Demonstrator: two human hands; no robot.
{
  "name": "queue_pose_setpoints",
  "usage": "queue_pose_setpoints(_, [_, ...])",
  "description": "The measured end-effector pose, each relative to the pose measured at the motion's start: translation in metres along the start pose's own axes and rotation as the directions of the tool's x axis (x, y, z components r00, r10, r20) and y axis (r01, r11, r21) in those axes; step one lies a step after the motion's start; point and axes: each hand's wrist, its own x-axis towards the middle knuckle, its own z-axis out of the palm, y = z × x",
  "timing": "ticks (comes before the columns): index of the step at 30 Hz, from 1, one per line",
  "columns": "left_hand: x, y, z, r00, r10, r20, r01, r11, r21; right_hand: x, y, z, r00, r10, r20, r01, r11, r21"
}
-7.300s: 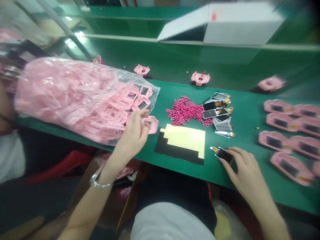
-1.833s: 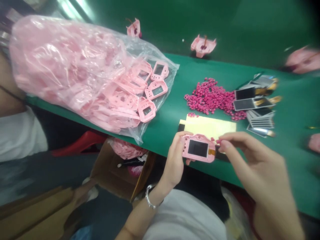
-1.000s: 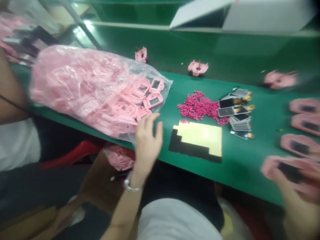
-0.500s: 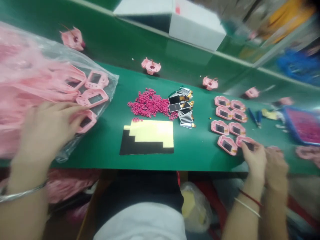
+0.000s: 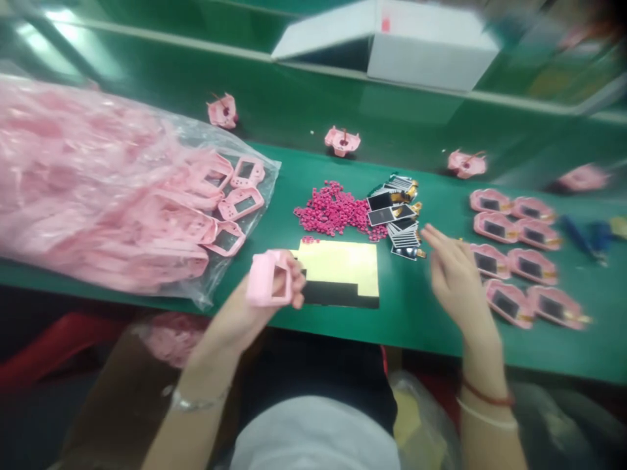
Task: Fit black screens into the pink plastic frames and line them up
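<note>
My left hand (image 5: 289,284) is wrapped round a pink plastic shell (image 5: 262,281) with a rectangular opening, held at the near left of a yellow-and-black sheet (image 5: 343,261). My right hand (image 5: 453,277) hovers with fingers extended and nothing visible in them, just right of a stack of small screens (image 5: 404,234) with gold ribbon ends. A heap of magenta pieces (image 5: 333,209) lies behind the sheet. To the right of my right hand, pink shells fitted with dark screens (image 5: 533,267) stand in two columns.
A clear bag of pink shells (image 5: 98,189) covers the left side. Several pink parts (image 5: 343,141) line the green back wall, below a white box (image 5: 431,49) on a ledge. Blue-handled tools (image 5: 582,236) lie at the far right.
My left hand has moved right from the bag, now with a pink shell. My right hand has let go of the screen-fitted shell and moved left. The other person's hand is out of view.
</note>
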Motion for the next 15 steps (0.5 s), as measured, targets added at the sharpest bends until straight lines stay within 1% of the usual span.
queue_pose_setpoints(1, [-0.002,-0.007,0.01,0.993,-0.119,0.017,0.12,0.979,-0.163,0.014,-0.004,0.009,0.999,-0.026,0.024,0.028,0.998,-0.059])
queue_pose_setpoints(2, [-0.005,-0.012,0.02,0.975,-0.224,0.012,0.216,0.924,-0.314,0.025,-0.006,0.017,0.998,-0.039,0.045,0.044,0.991,-0.124])
queue_pose_setpoints(3, [-0.007,-0.015,0.029,0.95,-0.313,0.0,0.28,0.851,-0.445,0.033,-0.008,0.021,0.997,-0.047,0.066,0.059,0.982,-0.178])
queue_pose_setpoints(4, [-0.01,-0.016,0.037,0.916,-0.401,-0.015,0.328,0.77,-0.547,0.037,-0.01,0.024,0.995,-0.057,0.085,0.074,0.974,-0.215])
queue_pose_setpoints(6, [-0.015,-0.015,0.05,0.858,-0.511,-0.057,0.334,0.639,-0.693,0.037,-0.014,0.023,0.993,-0.074,0.09,0.094,0.968,-0.235])
queue_pose_setpoints(7, [-0.018,-0.014,0.054,0.834,-0.546,-0.079,0.321,0.596,-0.736,0.033,-0.016,0.021,0.995,-0.072,0.069,0.086,0.97,-0.227])
queue_pose_setpoints(9, [-0.021,-0.015,0.06,0.804,-0.583,-0.114,0.293,0.556,-0.778,0.024,-0.02,0.018,0.998,-0.064,-0.006,0.06,0.97,-0.236])
queue_pose_setpoints(10, [-0.022,-0.018,0.062,0.8,-0.587,-0.124,0.286,0.555,-0.781,0.02,-0.02,0.019,0.997,-0.063,-0.047,0.05,0.969,-0.24])
queue_pose_setpoints(11, [-0.024,-0.022,0.062,0.807,-0.577,-0.128,0.282,0.565,-0.775,0.016,-0.02,0.021,0.995,-0.065,-0.076,0.045,0.97,-0.239])
queue_pose_setpoints(12, [-0.025,-0.027,0.062,0.824,-0.552,-0.129,0.276,0.589,-0.759,0.014,-0.02,0.023,0.993,-0.07,-0.092,0.046,0.971,-0.235])
queue_pose_setpoints(13, [-0.027,-0.032,0.062,0.852,-0.508,-0.13,0.262,0.627,-0.734,0.013,-0.019,0.027,0.993,-0.076,-0.095,0.052,0.972,-0.228])
queue_pose_setpoints(15, [-0.031,-0.045,0.062,0.919,-0.373,-0.127,0.205,0.728,-0.654,0.013,-0.016,0.033,0.994,-0.085,-0.075,0.066,0.973,-0.22])
